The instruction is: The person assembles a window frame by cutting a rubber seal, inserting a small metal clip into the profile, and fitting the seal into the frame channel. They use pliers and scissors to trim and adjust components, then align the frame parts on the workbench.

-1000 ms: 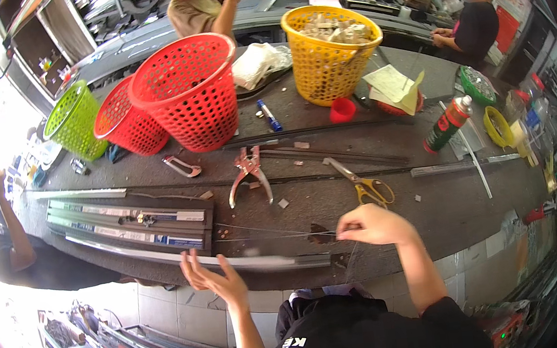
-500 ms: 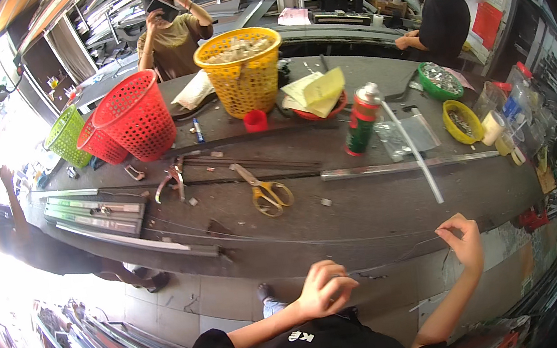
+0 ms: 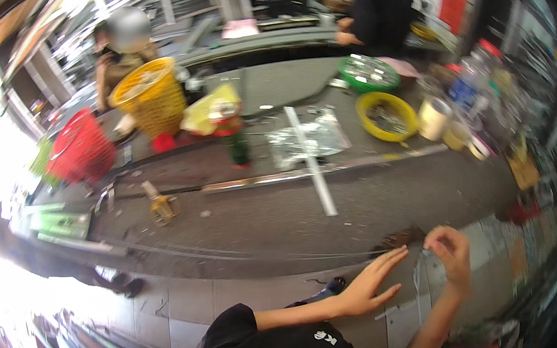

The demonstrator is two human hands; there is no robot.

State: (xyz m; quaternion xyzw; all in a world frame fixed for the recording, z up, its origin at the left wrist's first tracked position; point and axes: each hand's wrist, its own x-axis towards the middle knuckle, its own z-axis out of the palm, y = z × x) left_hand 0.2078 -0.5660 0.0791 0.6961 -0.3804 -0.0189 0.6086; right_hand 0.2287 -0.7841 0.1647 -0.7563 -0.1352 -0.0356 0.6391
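Beyond the table's near edge, my right hand (image 3: 449,254) is closed in a pinch on a thin pale strand (image 3: 281,258). The strand stretches leftward along the table's near side, and a loose length hangs below the fingers; whether it is wire or cord I cannot tell. Just left of it, my left hand (image 3: 372,287) is open, fingers stretched toward the right hand. Nothing shows in its grasp. A dark brown patch or object (image 3: 401,237), too blurred to name, lies at the table edge behind the hands.
Yellow-handled scissors (image 3: 162,206), a spray can (image 3: 235,134), a white strip (image 3: 314,170) and a plastic bag (image 3: 282,147) lie or stand on the table (image 3: 263,217). Baskets (image 3: 81,148) stand at left, bowls (image 3: 387,117) and bottles (image 3: 467,84) at right. Co-workers (image 3: 380,8) are around it.
My view has swung to the right. My left hand has opened from a curled shape, fingers straightening and moving nearer the right hand. The right hand keeps its pinch on the strand.
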